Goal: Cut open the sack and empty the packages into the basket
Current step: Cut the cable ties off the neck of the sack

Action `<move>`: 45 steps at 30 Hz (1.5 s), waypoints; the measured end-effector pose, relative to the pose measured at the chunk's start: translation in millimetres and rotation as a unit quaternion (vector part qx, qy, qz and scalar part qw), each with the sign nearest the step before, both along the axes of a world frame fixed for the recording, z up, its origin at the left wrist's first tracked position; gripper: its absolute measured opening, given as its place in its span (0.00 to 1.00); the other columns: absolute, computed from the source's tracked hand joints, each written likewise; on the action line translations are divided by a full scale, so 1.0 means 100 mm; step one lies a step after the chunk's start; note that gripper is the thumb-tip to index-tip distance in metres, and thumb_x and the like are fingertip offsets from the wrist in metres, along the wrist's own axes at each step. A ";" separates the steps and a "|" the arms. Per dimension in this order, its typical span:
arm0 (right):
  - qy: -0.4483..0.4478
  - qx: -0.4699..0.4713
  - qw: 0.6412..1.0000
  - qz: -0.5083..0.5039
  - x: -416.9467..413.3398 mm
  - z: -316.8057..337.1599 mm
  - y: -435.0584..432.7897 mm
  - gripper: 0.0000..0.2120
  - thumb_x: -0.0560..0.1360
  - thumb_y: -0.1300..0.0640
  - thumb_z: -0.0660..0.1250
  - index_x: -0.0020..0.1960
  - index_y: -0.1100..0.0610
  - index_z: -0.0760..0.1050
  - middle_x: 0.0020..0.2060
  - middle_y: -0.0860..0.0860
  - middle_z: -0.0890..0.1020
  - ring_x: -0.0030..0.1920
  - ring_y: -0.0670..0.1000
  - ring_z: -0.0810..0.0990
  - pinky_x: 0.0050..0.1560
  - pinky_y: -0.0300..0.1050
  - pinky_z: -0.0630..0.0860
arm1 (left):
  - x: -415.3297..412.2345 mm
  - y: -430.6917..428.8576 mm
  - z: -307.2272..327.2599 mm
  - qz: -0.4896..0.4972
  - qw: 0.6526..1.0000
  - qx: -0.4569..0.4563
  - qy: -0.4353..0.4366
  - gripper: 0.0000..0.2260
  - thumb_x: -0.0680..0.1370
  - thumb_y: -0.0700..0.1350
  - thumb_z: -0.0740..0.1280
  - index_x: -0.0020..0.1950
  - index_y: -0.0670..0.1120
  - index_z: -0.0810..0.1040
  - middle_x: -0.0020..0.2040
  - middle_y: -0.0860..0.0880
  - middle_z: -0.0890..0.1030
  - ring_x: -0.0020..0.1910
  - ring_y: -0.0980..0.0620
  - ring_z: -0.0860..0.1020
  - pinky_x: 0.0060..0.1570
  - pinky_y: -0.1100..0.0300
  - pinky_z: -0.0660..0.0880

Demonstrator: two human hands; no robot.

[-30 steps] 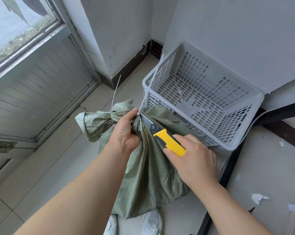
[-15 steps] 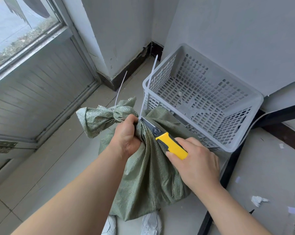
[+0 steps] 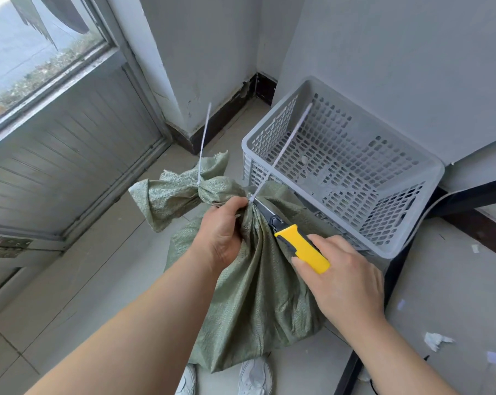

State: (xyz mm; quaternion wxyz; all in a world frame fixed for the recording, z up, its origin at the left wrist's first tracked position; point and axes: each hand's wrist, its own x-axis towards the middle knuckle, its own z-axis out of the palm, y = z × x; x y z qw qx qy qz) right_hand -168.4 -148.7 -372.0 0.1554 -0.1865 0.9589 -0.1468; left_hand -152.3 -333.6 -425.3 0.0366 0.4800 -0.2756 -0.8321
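Observation:
A green woven sack (image 3: 258, 295) stands on the floor in front of me, its neck cinched by two white zip ties (image 3: 281, 149). My left hand (image 3: 224, 232) grips the gathered neck just below the ties. My right hand (image 3: 343, 280) holds a yellow-handled utility knife (image 3: 298, 243), with the blade tip at the nearer tie beside my left thumb. A grey perforated plastic basket (image 3: 412, 252) sits empty just behind and right of the sack. The packages are hidden inside the sack.
A wall corner with a dark baseboard (image 3: 221, 121) lies behind the sack, and a grey door with a window (image 3: 70, 132) stands at left. A black frame bar (image 3: 389, 280) runs beside the basket. Paper scraps (image 3: 437, 340) litter the floor at right. My white shoes (image 3: 255, 377) show below.
The sack neck has been lifted and pulled slightly toward the left, and the long tail of the nearer zip tie now sticks up over the basket. Both hands keep their grips.

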 end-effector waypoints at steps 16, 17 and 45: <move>0.027 -0.014 1.000 0.002 0.07 -0.06 0.07 0.17 0.68 0.41 0.70 0.55 0.44 0.77 0.46 0.44 0.79 0.40 0.57 0.82 0.37 0.49 0.76 | -0.04 0.03 0.00 0.033 0.999 -0.015 -0.039 0.12 0.73 0.36 0.64 0.55 0.35 0.77 0.37 0.43 0.84 0.30 0.48 0.82 0.40 0.51 0.81; 0.028 -0.017 0.999 -0.001 0.09 -0.07 0.07 0.18 0.68 0.41 0.70 0.55 0.44 0.77 0.46 0.44 0.80 0.40 0.57 0.82 0.37 0.50 0.76 | -0.04 0.03 0.00 0.033 0.999 -0.015 -0.039 0.14 0.73 0.36 0.63 0.57 0.34 0.77 0.38 0.43 0.84 0.31 0.48 0.82 0.41 0.50 0.81; 0.026 -0.001 1.000 0.004 -0.03 0.02 0.09 0.19 0.70 0.41 0.69 0.58 0.44 0.77 0.48 0.43 0.79 0.42 0.55 0.82 0.38 0.46 0.72 | 0.06 -0.01 0.09 -0.048 0.998 -0.037 0.021 0.12 0.73 0.41 0.69 0.54 0.39 0.81 0.43 0.43 0.82 0.41 0.46 0.80 0.47 0.53 0.76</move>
